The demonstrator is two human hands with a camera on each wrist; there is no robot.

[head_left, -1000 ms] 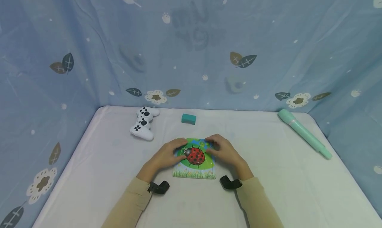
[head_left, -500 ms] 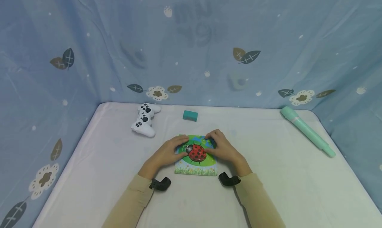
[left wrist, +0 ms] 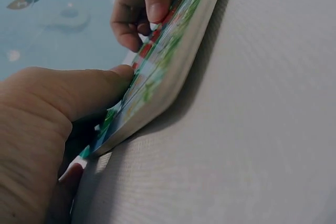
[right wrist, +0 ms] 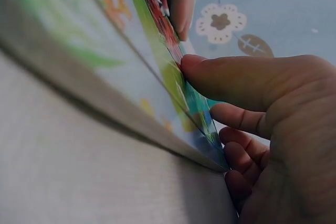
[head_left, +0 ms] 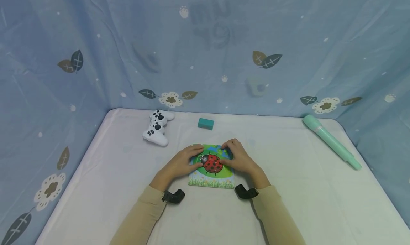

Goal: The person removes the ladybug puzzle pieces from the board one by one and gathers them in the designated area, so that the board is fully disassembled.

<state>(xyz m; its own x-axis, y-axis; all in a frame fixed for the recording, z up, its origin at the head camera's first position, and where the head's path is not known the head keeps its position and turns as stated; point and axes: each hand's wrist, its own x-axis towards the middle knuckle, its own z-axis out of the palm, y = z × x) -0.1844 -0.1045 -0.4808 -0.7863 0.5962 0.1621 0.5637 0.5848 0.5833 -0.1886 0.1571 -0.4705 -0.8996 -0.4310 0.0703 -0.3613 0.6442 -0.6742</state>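
A square board with a ladybug picture [head_left: 211,182] lies on the white table between my hands. My left hand [head_left: 179,163] holds its left side, thumb on the picture and fingers at the far left edge. My right hand [head_left: 241,161] grips the right side, its thumb tip on the ladybug. In the left wrist view the board [left wrist: 165,69] shows a thick pale edge, and the left thumb [left wrist: 94,87] presses its top; most left fingers are hidden. The right wrist view shows the right thumb [right wrist: 231,77] on the board [right wrist: 105,51], with fingers curled against its edge.
A white game controller [head_left: 155,131] lies at the back left. Behind the board sits a small teal block [head_left: 206,124]. A mint-green stick with a thicker head [head_left: 331,141] lies at the right. Blue patterned cloth [head_left: 205,60] hangs behind the table.
My right thumb has moved slightly inward over the board, onto the ladybug. The left hand keeps its place on the board. The head view has shifted a little.
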